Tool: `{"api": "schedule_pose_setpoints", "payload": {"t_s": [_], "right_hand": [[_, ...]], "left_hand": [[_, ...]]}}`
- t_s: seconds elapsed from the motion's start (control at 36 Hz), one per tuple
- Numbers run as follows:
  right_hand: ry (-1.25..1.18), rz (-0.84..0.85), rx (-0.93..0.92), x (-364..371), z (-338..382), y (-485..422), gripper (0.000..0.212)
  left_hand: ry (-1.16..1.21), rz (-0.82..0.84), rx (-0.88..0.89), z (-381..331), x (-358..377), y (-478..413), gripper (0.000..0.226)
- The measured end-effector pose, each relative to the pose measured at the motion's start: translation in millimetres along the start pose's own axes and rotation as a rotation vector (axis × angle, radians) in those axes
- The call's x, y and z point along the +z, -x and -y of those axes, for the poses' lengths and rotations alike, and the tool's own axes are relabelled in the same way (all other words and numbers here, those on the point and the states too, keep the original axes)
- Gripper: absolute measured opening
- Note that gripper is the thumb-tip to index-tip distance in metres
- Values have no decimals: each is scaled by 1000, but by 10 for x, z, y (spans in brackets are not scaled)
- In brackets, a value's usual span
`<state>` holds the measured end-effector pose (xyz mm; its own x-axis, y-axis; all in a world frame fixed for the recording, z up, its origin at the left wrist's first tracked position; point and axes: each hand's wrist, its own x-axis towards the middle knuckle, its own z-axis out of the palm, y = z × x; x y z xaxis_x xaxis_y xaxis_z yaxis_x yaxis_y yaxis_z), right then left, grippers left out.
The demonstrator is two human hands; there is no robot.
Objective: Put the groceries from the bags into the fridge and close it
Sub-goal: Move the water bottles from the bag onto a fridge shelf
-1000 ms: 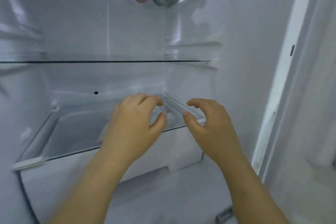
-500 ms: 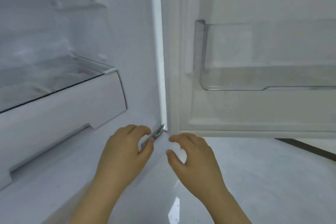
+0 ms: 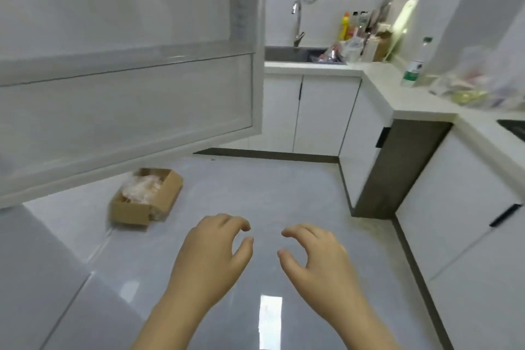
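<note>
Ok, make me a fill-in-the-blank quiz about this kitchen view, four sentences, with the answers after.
1. The brown cardboard box sits on the grey tiled ____.
2. The left hand and the right hand hold ____.
3. The clear plastic bottle on the white countertop has a ____ label.
4. The white fridge door stands ____.

Answers: floor; nothing; green; open.
</note>
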<state>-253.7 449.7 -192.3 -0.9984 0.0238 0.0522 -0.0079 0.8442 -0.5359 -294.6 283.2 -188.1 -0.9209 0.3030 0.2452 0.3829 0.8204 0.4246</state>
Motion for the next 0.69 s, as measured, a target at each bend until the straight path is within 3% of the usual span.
{"api": "schedule_pose_setpoints", "payload": {"t_s": [0.39,0.69], "right_hand": [[18,-202,624,-1010,-1851,931,38],[54,-479,950,-1804,-2830,1117,35]], "left_hand": [[9,391,452,-2017,1433,-697,31],[-43,469,1001,-3522,2334,-1308,34]]}}
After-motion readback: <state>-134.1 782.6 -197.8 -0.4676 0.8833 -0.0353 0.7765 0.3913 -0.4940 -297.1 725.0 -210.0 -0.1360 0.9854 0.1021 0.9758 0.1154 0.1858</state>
